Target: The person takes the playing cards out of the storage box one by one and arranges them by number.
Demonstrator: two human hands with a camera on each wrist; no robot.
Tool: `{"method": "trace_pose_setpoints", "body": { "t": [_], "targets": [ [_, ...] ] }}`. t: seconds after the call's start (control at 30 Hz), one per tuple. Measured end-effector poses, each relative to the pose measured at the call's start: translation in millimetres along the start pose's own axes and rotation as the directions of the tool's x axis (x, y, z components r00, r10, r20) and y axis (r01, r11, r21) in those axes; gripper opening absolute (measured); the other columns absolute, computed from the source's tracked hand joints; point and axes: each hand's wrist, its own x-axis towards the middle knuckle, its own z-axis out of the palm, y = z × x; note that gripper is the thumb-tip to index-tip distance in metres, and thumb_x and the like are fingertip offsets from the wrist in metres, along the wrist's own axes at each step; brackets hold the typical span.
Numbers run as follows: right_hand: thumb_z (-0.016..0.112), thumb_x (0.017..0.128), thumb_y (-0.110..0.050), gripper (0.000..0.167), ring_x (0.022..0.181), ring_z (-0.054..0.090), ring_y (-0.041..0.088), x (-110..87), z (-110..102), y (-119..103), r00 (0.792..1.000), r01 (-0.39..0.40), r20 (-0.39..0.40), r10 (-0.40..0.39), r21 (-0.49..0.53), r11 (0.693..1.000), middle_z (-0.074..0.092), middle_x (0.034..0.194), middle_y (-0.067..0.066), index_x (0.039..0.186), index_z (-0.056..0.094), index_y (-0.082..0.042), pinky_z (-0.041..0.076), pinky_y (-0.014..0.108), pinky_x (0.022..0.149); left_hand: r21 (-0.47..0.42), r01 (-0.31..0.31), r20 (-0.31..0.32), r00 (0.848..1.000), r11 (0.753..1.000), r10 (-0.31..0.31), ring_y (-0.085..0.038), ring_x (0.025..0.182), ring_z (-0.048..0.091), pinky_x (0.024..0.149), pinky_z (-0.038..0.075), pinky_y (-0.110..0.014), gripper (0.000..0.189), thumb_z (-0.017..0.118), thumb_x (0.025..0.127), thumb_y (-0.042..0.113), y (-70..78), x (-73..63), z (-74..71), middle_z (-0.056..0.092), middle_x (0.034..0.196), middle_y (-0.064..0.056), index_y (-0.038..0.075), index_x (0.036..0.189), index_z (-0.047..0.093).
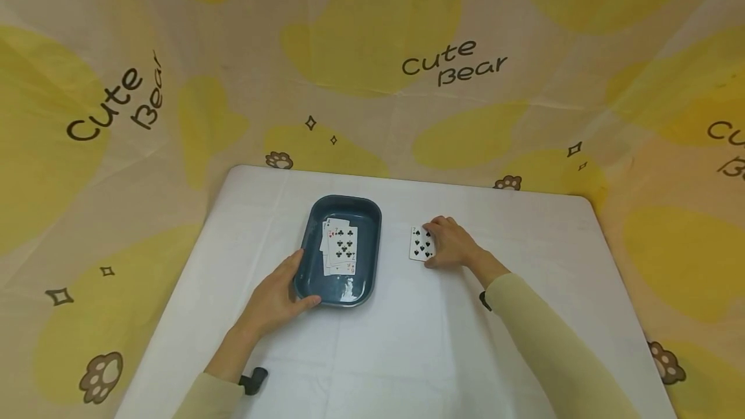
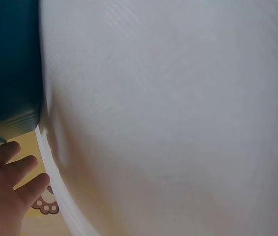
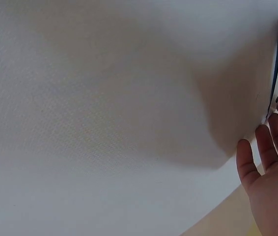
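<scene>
Tray [image 1: 367,264] held; spade card [image 1: 416,248] pinched to its right.
Your left hand [image 1: 272,302] straddles the tray's near-left corner, thumb and fingers parted, likely steadying it; your right hand [image 1: 453,244], part-closed, grips the card's opposite edges, probably for clean handling. Overlapping cards [image 1: 345,243] lie inside the tray.

Both arms [image 1: 541,335] reach forward, the left hand [image 1: 273,299] in a wide-thumbed grip, the right hand [image 1: 453,243] pinching.
</scene>
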Motion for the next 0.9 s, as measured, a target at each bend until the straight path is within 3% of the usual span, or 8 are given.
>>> {"method": "trace_pose_setpoints", "body": {
  "t": [0.47,0.73,0.9],
  "targets": [
    [0.091,0.070,-0.035,0.088,0.126,0.052,0.036,-0.4,-2.1,0.2,1.000,-0.011,0.008,0.011,0.031,0.999,0.058,0.138,0.017,0.145,0.058,-0.001,0.048,0.052,0.108,0.015,-0.002,0.000,1.000,1.000,0.002,-0.042,0.151,0.037,0.117,0.038,-0.060,0.112,0.081,0.085,0.059,1.7,-2.0,-2.2,0.035,0.166,-0.020,0.004,0.165,0.026],
    [0.088,0.076,-0.028,0.084,0.139,0.046,0.041,-6.5,-26.0,-2.2,0.998,-0.042,-0.042,0.048,0.142,0.989,0.053,0.146,0.020,0.148,0.055,-0.001,0.043,0.060,0.113,0.009,-0.014,-0.006,1.000,1.000,0.014,-0.042,0.151,0.036,0.117,0.038,-0.060,0.114,0.081,0.084,0.060,-0.7,-1.4,0.1,0.035,0.167,-0.020,0.003,0.165,0.026],
    [0.088,0.078,-0.029,0.083,0.140,0.046,0.040,-4.7,-40.5,-12.6,0.997,-0.002,-0.078,0.015,0.165,0.986,0.053,0.146,0.019,0.149,0.055,-0.002,0.042,0.059,0.114,0.002,-0.020,-0.016,1.000,1.000,0.020,-0.040,0.152,0.036,0.118,0.038,-0.058,0.114,0.082,0.084,0.059,-0.7,-1.8,-0.1,0.034,0.167,-0.019,0.002,0.165,0.026]
  ]
}}
